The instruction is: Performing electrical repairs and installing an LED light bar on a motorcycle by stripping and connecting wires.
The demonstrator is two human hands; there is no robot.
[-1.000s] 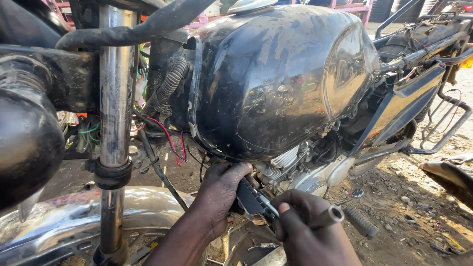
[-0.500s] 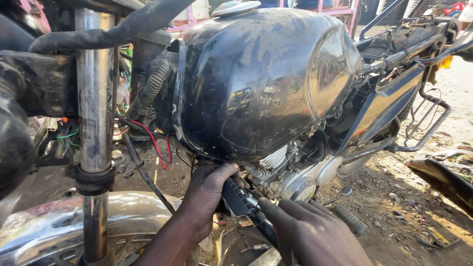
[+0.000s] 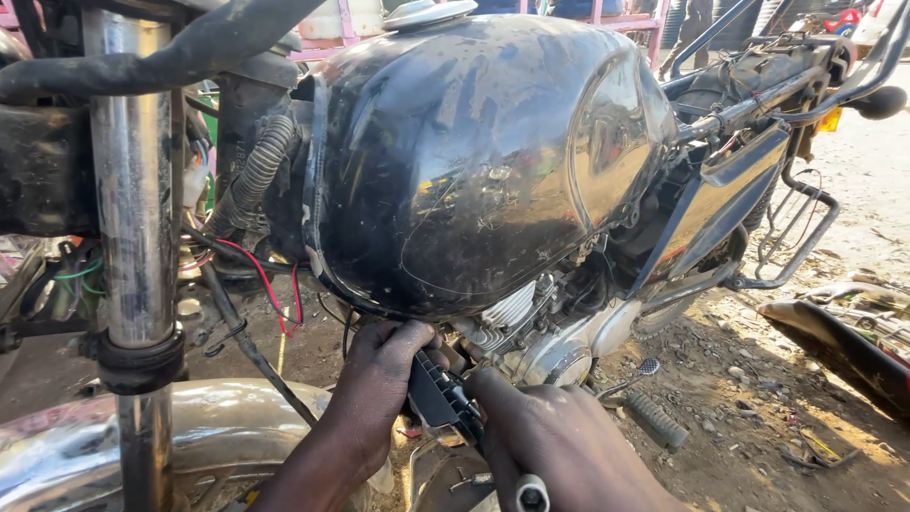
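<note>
Left hand (image 3: pixel 374 393) fingers curled around a black ribbed part (image 3: pixel 438 396) under the fuel tank (image 3: pixel 474 161), its long axis slanting down-right, right hand (image 3: pixel 559 446) gripping a metal tool (image 3: pixel 531 493) against it

I'm seeing hard daylight from above and the right: the black fuel tank (image 3: pixel 474 161) throws bright glare and warped reflections, and the dirt ground (image 3: pixel 758 417) at right is sunlit with sharp-edged shadows. Under the tank both of my hands sit in shade. Focus is crisp centrally, while the fork tube (image 3: pixel 133 190) at the left edge looks slightly soft.
</note>
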